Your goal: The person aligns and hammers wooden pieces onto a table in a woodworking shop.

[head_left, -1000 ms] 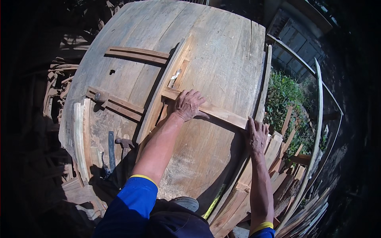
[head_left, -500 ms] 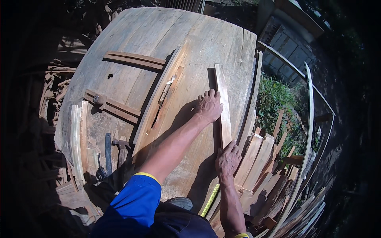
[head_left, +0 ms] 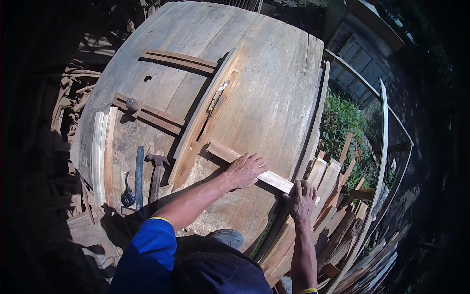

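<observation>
A short, pale wooden board (head_left: 276,181) lies crosswise over the wooden workbench (head_left: 274,93), slanting down to the right. My left hand (head_left: 247,170) is closed over its middle, thumb side hidden from view. At the board's right end, my right hand (head_left: 301,200) grips it with bent fingers, close to the bench's right edge. To the left of my left hand, a long wooden plank with a grooved, splintered face (head_left: 215,110) runs up the bench. A claw hammer (head_left: 156,169) lies beyond that plank's lower end.
Next to the hammer are a dark flat strip (head_left: 140,171) and a round tape measure (head_left: 128,197). Two brown wooden bars (head_left: 178,61) (head_left: 152,117) extend left from the plank. Cut boards (head_left: 328,183) are stacked beside the bench at right, near green plants (head_left: 342,117).
The pale board has swung from nearly upright to crosswise, its far end going left and towards me. Both hands still hold it; my right hand has shifted right.
</observation>
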`<action>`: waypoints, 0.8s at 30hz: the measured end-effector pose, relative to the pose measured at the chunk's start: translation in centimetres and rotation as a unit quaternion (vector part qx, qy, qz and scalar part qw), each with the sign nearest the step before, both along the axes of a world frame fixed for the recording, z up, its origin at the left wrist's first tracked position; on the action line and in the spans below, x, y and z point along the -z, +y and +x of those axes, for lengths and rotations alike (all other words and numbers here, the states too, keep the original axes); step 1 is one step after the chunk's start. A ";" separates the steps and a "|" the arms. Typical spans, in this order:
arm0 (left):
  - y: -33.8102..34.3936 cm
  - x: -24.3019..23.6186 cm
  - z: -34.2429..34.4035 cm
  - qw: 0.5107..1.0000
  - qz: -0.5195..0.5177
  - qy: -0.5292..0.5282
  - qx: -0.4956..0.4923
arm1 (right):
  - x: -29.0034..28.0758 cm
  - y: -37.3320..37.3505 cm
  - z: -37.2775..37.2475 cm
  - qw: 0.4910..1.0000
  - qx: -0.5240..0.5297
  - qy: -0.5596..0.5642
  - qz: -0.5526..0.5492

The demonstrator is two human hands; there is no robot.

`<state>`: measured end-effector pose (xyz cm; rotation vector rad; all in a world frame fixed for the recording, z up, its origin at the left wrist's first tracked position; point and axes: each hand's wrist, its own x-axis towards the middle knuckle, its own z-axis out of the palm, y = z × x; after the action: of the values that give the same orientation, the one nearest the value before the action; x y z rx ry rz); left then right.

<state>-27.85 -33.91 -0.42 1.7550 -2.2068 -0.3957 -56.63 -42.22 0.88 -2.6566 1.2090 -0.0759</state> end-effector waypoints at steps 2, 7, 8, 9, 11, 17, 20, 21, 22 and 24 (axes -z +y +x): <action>0.7 -0.1 1.8 0.999 -0.020 0.001 -0.035 | 1.0 -1.1 1.0 0.999 -0.025 -0.019 -0.031; 1.4 0.5 5.4 0.988 -0.049 -0.065 -0.135 | 1.9 -3.0 4.7 0.998 -0.048 -0.015 -0.035; 1.2 0.7 6.0 0.984 -0.057 -0.063 -0.159 | 1.8 -3.4 5.6 0.999 -0.050 -0.005 -0.022; 1.0 1.1 6.6 0.980 -0.075 -0.080 -0.168 | 1.6 -3.3 6.3 0.998 -0.046 -0.005 -0.032; 0.6 1.5 7.4 0.978 -0.086 -0.090 -0.169 | 1.8 -3.8 7.0 0.999 -0.046 -0.003 -0.029; -0.3 2.4 8.5 0.973 -0.136 -0.084 -0.167 | 2.3 -4.1 7.4 0.998 -0.048 -0.007 -0.038; -1.0 2.6 8.8 0.972 -0.155 -0.079 -0.157 | 2.1 -4.1 7.7 0.998 -0.038 -0.012 -0.049; -1.1 2.6 8.9 0.971 -0.156 -0.085 -0.159 | 2.1 -4.3 7.8 0.997 -0.044 -0.015 -0.055; -1.3 2.6 9.1 0.970 -0.159 -0.092 -0.160 | 2.1 -4.5 8.0 0.997 -0.049 -0.020 -0.062; -1.6 2.7 9.0 0.971 -0.158 -0.091 -0.157 | 2.3 -5.1 7.8 0.997 -0.049 -0.016 -0.052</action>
<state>-18.85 -35.47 -3.10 1.9723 -1.9195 0.1852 -48.80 -47.36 -1.39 -2.7880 1.0914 -0.1705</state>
